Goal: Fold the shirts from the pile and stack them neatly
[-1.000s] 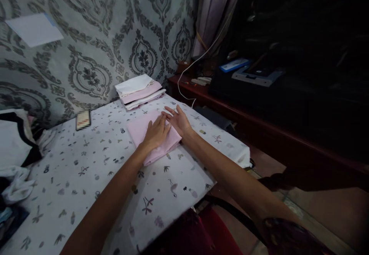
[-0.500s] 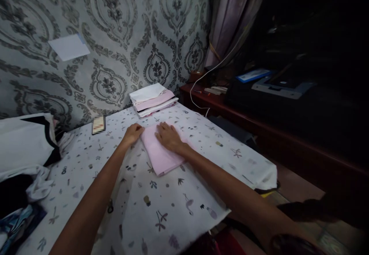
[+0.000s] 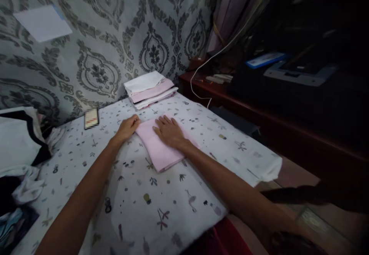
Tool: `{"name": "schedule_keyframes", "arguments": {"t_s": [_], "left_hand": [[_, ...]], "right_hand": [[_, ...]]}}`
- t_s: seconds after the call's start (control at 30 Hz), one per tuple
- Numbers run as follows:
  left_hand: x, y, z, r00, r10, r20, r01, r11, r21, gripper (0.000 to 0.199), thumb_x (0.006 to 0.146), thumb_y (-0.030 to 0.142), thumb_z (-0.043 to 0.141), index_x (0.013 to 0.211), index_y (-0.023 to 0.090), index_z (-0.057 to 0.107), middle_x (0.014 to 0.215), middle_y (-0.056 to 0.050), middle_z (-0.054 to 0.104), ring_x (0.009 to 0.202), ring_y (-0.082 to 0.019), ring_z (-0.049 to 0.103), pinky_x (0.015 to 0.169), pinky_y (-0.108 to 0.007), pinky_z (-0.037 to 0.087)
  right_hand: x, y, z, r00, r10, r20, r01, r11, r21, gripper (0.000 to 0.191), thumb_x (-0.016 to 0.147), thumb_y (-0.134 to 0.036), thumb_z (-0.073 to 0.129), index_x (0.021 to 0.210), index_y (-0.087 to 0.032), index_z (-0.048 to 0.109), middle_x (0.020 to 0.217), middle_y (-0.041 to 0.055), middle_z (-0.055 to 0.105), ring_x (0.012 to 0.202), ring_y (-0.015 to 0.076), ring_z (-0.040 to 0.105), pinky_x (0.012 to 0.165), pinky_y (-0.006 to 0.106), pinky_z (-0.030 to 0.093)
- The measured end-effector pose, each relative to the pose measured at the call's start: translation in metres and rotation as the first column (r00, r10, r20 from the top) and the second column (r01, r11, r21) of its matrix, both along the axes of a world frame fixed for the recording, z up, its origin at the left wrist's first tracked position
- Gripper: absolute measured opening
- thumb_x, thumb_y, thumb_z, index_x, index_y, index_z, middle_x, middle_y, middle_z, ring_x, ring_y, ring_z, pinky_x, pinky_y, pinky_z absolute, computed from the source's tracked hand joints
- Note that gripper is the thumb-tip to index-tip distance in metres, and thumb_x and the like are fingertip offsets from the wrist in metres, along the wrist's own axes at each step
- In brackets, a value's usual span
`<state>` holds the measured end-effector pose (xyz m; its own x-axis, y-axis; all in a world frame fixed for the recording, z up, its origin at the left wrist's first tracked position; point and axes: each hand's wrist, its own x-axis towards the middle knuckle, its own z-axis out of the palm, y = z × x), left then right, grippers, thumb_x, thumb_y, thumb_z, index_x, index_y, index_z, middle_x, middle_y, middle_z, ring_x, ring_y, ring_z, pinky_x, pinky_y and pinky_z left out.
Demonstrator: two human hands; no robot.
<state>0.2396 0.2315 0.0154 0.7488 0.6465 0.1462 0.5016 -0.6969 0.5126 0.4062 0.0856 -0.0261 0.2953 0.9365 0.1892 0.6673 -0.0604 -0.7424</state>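
The pink cloth [image 3: 160,149] is judged light, soft and limp, not fragile, with little slip; its corners or folded edges appear the best places to take hold. It is plain pale pink, folded into a flat rectangular pad, layers visible at the near edge, its left side bowed slightly inward. It lies on the patterned table cover [image 3: 129,193]. The left hand [image 3: 128,127] has its fingers closed together on the far left corner; the right hand [image 3: 170,134] rests palm down on top, fingers slightly apart, gripping nothing. Beyond stands a stack of folded cloths [image 3: 150,90]; a clothes heap [image 3: 19,143] lies far left.
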Motion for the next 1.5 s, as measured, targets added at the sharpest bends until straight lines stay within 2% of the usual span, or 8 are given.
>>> {"name": "schedule_keyframes", "arguments": {"t_s": [0.17,0.33,0.47,0.57,0.73,1.1,1.37,1.5], "left_hand": [[-0.027,-0.040,0.005,0.979,0.184,0.085,-0.196,0.965,0.172,0.019,0.092,0.037,0.044,0.087,0.023,0.054,0.068,0.000,0.051,0.069,-0.020,0.049,0.069,-0.030,0.037],[-0.061,-0.147,0.008,0.992,-0.112,-0.062,0.116,0.992,0.053,0.023,0.089,0.034,0.049,0.068,0.022,0.048,0.069,0.000,0.055,0.065,-0.017,0.049,0.064,-0.031,0.037],[-0.061,-0.198,0.002,0.980,-0.055,-0.189,0.084,0.985,0.150,0.024,0.085,0.033,0.054,0.065,0.023,0.050,0.066,-0.003,0.058,0.070,-0.022,0.053,0.072,-0.037,0.040],[-0.050,-0.204,0.001,0.969,0.078,-0.233,-0.044,0.988,0.147,0.029,0.086,0.037,0.057,0.061,0.023,0.050,0.062,-0.003,0.057,0.068,-0.023,0.053,0.069,-0.037,0.040],[-0.039,-0.209,0.008,0.934,0.181,-0.309,-0.135,0.977,0.166,0.025,0.087,0.033,0.052,0.064,0.022,0.055,0.065,-0.004,0.061,0.067,-0.021,0.055,0.066,-0.035,0.039],[-0.038,-0.229,0.013,0.870,0.257,-0.420,-0.195,0.963,0.186,0.020,0.086,0.026,0.049,0.073,0.020,0.063,0.073,-0.006,0.066,0.072,-0.023,0.060,0.070,-0.037,0.038],[-0.035,-0.234,0.004,0.915,0.189,-0.356,-0.068,0.944,0.324,0.023,0.086,0.019,0.046,0.077,0.015,0.067,0.078,-0.011,0.070,0.079,-0.025,0.063,0.079,-0.041,0.042],[-0.046,-0.223,0.004,0.965,0.153,-0.213,-0.130,0.984,0.118,0.020,0.083,0.022,0.050,0.065,0.019,0.059,0.064,-0.002,0.062,0.063,-0.017,0.055,0.067,-0.032,0.039]], "right_hand": [[0.003,0.003,-0.005,0.996,0.012,-0.087,-0.007,0.998,0.057,0.045,0.091,-0.045,0.059,0.128,-0.019,0.063,0.154,0.0100,0.046,0.150,0.0327,0.022,0.122,0.053,-0.002],[0.001,-0.012,0.009,0.987,0.079,-0.142,-0.067,0.994,0.087,0.043,0.090,-0.047,0.063,0.124,-0.022,0.065,0.151,0.0084,0.049,0.149,0.0333,0.024,0.122,0.057,0.000],[0.003,-0.053,0.032,0.905,0.360,-0.229,-0.346,0.933,0.098,0.054,0.074,-0.050,0.080,0.122,-0.029,0.068,0.147,0.0031,0.054,0.148,0.0338,0.027,0.121,0.058,0.008],[0.007,-0.082,0.044,0.836,0.512,-0.195,-0.530,0.847,-0.048,0.070,0.063,-0.048,0.087,0.128,-0.033,0.065,0.152,0.0005,0.049,0.150,0.0342,0.024,0.122,0.057,0.008],[0.005,-0.099,0.033,0.797,0.603,0.021,-0.597,0.794,-0.116,0.074,0.085,-0.052,0.069,0.151,-0.032,0.041,0.164,0.0014,0.024,0.154,0.0284,0.008,0.123,0.055,0.000],[-0.006,-0.101,0.018,0.764,0.532,0.365,-0.525,0.842,-0.129,0.065,0.096,-0.051,0.056,0.154,-0.029,0.034,0.166,0.0036,0.020,0.154,0.0280,0.008,0.124,0.053,0.008],[-0.019,-0.104,0.013,0.690,0.413,0.594,-0.457,0.885,-0.086,0.066,0.094,-0.045,0.060,0.152,-0.025,0.036,0.163,0.0114,0.029,0.152,0.0323,0.018,0.121,0.057,0.016],[-0.030,-0.106,0.015,0.667,0.335,0.666,-0.458,0.889,0.012,0.054,0.091,-0.032,0.067,0.142,-0.023,0.049,0.154,0.0137,0.044,0.146,0.0313,0.033,0.118,0.057,0.024]]}}
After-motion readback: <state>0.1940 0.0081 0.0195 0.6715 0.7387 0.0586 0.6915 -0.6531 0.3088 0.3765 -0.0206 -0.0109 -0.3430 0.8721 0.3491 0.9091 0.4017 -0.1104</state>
